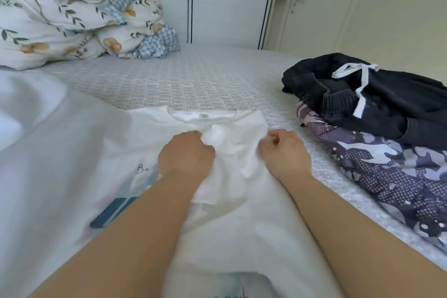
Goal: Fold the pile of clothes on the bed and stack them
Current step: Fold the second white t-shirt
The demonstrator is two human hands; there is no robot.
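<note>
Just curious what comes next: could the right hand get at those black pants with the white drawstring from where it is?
Probably yes. The right hand is pinching the white shirt, so it must let go first. The black pants lie on top of the patterned cloth, with only bare bed between.

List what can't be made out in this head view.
- White T-shirt print: covered by the left hand and arm, blurred.
- Collar label: too small to read.
- Patterned garment: partly under the dark pants, cut off at the right edge.
- Right hand fingertips: curled into fabric.
</note>
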